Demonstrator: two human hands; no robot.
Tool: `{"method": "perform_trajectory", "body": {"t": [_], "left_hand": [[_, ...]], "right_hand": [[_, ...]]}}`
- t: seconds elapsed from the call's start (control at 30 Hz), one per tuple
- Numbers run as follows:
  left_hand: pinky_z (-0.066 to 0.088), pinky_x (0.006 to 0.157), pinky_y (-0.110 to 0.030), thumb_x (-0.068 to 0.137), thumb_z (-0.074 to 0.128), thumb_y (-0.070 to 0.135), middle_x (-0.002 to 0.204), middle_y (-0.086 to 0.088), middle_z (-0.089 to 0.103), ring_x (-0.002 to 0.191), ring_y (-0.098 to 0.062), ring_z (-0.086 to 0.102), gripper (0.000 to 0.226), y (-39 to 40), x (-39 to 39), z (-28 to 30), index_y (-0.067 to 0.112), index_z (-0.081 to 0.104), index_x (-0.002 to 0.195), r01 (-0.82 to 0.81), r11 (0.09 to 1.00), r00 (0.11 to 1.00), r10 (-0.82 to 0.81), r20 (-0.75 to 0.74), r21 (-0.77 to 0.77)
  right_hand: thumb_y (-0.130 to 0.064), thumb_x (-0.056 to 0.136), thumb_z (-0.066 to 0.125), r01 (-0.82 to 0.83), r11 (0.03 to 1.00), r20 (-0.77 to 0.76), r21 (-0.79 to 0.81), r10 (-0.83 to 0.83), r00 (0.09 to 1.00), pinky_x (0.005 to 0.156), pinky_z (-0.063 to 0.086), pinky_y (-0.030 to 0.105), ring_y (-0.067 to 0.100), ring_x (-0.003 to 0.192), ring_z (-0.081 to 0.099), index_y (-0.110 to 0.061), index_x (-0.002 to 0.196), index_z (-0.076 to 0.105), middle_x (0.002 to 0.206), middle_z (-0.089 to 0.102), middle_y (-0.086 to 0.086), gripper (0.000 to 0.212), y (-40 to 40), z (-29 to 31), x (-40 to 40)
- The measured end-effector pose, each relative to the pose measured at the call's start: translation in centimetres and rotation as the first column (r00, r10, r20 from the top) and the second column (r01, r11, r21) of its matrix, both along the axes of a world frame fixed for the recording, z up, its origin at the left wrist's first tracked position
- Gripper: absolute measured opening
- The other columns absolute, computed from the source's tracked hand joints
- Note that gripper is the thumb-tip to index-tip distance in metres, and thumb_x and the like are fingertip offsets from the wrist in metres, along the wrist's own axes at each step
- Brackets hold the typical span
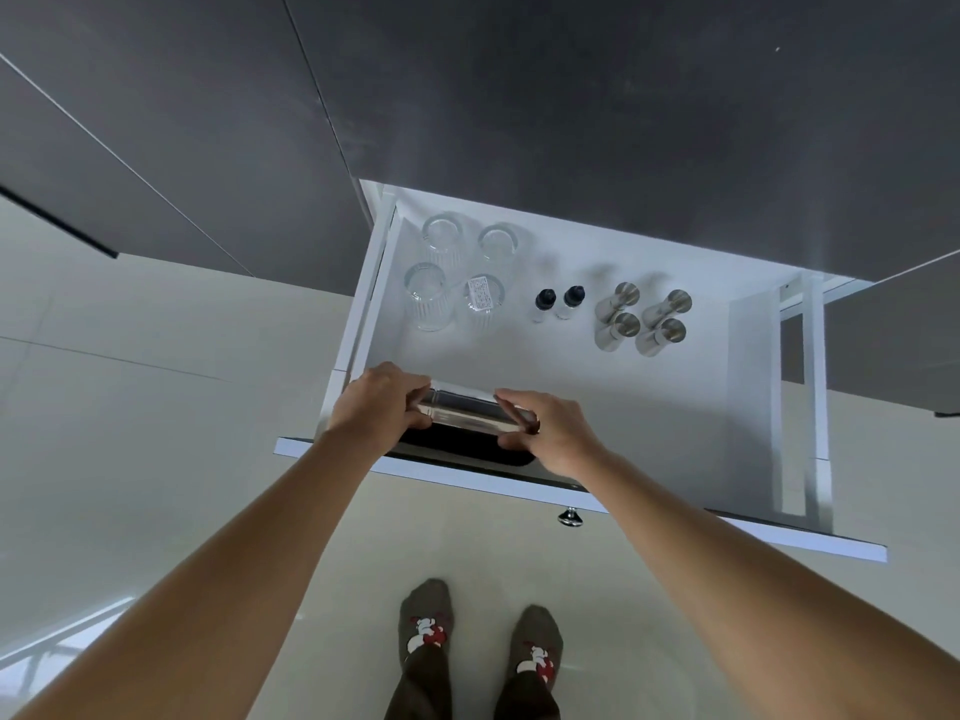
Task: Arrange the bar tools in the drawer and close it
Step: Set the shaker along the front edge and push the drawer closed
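Head view
Feet: two patterned socks on the pale floor, below the drawer front.
Knob: metal knob on the drawer's front face.
Drawer: white drawer pulled out from the dark cabinet.
Left hand: left hand wraps the left end of a shiny rectangular container, fingers curled over its edge.
Right hand: right hand grips the right end of the same container, thumb on its near side.
Container position: front left area of the drawer, above a black tray just behind the front panel.
Glasses: four ribbed glasses, grouped at the back left.
Bottles: two small dark-capped bottles, side by side at centre.
Jiggers: four steel jiggers, clustered right of the bottles.
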State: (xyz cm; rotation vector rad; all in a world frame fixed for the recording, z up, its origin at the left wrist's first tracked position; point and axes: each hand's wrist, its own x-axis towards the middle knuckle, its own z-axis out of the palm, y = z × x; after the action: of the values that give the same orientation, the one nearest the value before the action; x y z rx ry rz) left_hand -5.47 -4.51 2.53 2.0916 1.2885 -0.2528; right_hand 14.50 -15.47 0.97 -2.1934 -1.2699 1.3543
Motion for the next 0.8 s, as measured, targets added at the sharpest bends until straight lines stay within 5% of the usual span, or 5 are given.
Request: {"method": "perform_trajectory", "body": {"t": [0.17,0.37,0.5,0.57,0.8], "left_hand": [[0.048,0.061,-0.029,0.081,0.075,0.027,0.083,-0.008,0.064,0.074,-0.03,0.063,0.023,-0.7,-0.2,0.3,0.008,0.062,0.077,0.015,0.999,0.998,-0.013,-0.058,0.032],[0.05,0.08,-0.035,0.097,0.043,0.045,0.125,-0.003,0.058,0.108,-0.029,0.06,0.037,-2.5,-0.2,1.4,0.023,0.067,0.116,-0.123,0.988,0.986,0.132,-0.102,0.09],[0.016,0.119,-0.046,0.095,0.031,0.059,0.161,-0.011,0.019,0.15,-0.028,0.013,0.063,-6.5,-1.3,2.3,0.025,0.031,0.149,-0.107,0.956,0.984,0.142,-0.11,0.274],[-0.004,0.117,-0.048,0.087,0.02,0.073,0.162,-0.016,-0.008,0.15,-0.031,-0.012,0.086,-9.2,-2.1,2.2,0.022,0.001,0.154,-0.167,0.955,0.971,0.202,-0.127,0.245],[0.004,0.119,-0.056,0.058,-0.007,0.094,0.155,-0.031,-0.021,0.145,-0.042,-0.02,0.124,-12.6,-0.4,3.0,0.01,-0.023,0.148,-0.456,0.886,0.868,0.464,-0.176,0.084]], "right_hand": [[-0.01,0.081,0.074,-0.034,0.999,0.016,-0.015,0.035,0.999,0.087,0.034,0.016,0.022,0.112,0.057,-0.025,0.135,0.054,0.122,0.062,0.006,0.059,-0.8,-0.2,-0.6],[-0.03,0.097,0.052,-0.028,0.999,0.114,-0.021,0.03,0.993,0.098,0.037,0.028,0.03,0.122,0.053,-0.018,0.143,0.041,0.132,0.057,0.009,0.049,-2.2,1.1,-0.7],[-0.043,0.1,0.034,0.175,0.985,0.406,-0.006,-0.157,0.9,0.116,0.02,0.045,0.03,0.144,0.026,-0.011,0.148,0.027,0.155,0.033,0.012,0.058,-6.3,3.2,0.2],[-0.053,0.097,0.03,0.325,0.945,0.507,-0.046,-0.258,0.822,0.119,0.004,0.05,0.031,0.15,0.003,-0.01,0.153,0.013,0.162,0.009,0.014,0.073,-9.5,4.0,0.5],[-0.076,0.069,0.036,0.679,0.73,0.463,-0.076,-0.577,0.672,0.12,0.0,0.051,0.04,0.147,-0.017,-0.002,0.15,-0.013,0.156,-0.022,0.028,0.119,-15.6,5.4,1.5]]}}
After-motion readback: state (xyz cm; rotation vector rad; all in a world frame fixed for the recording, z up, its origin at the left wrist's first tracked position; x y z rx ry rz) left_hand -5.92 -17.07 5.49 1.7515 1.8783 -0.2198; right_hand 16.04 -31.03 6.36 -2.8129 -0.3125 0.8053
